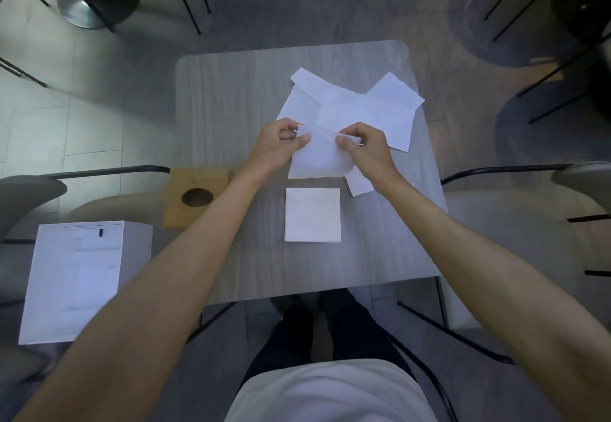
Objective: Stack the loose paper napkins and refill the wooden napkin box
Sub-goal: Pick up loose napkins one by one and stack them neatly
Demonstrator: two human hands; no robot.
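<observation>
Head view: a grey, wood-grain table (231, 107) with rounded corners carries thin white paper napkins. The loose napkins (363, 107) lie fanned and overlapping on its far half, corners pointing different ways.

The left hand (277, 147) and right hand (367, 150) each pinch a far corner of one soft, creased napkin (317, 157) between thumb and forefinger, the other fingers curled in. Its far edge runs left to right between the hands, and the sheet spreads toward the person.

Just nearer lies a neat square stack (312, 215), flat and lined up with the table edges – apart from the held sheet.

The wooden napkin box (195, 200) – tan, blocky, its round hole facing up – sits at the table's left edge, partly under the left forearm.
</observation>
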